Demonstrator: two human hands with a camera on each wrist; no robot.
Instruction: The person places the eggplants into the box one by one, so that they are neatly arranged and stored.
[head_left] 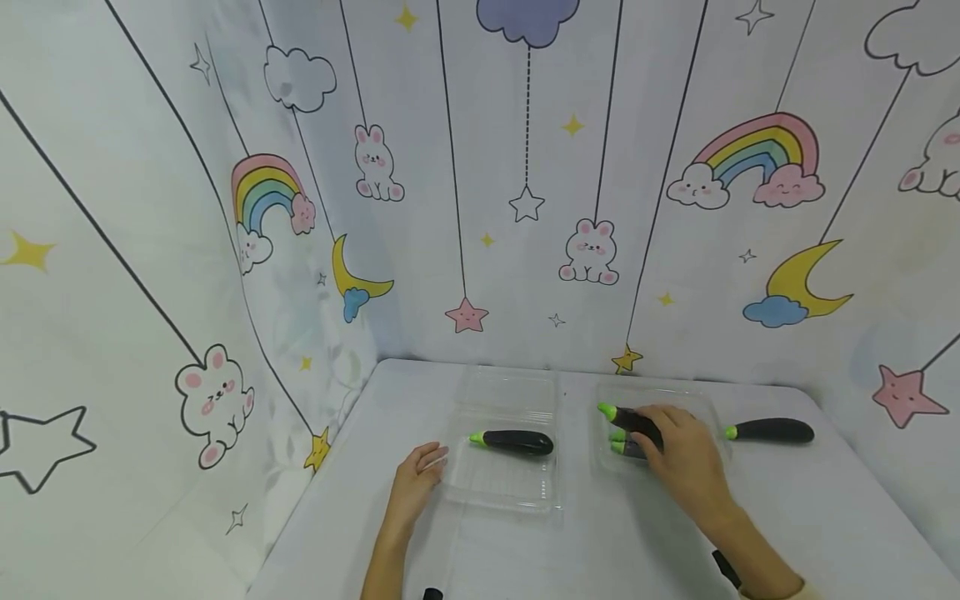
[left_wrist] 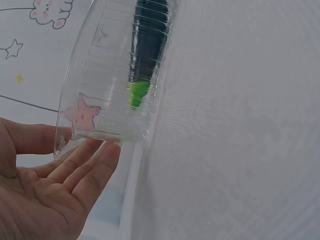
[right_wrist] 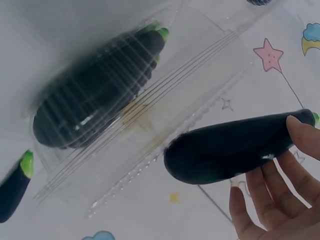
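Right hand (head_left: 686,454) grips the eggplant (head_left: 633,423) over the right box (head_left: 652,396), long axis roughly left-right, green tip toward the left box (head_left: 495,502). Left hand (head_left: 417,482), farther off, pinches that box's left edge; a second eggplant (head_left: 517,442) lies inside.

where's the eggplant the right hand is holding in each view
Head: held eggplant right of centre, in the right hand.
Left wrist: not shown; another eggplant is.
Right wrist: held eggplant lower right, stem at right edge.
Shared landmark: printed pink star (head view's central one).
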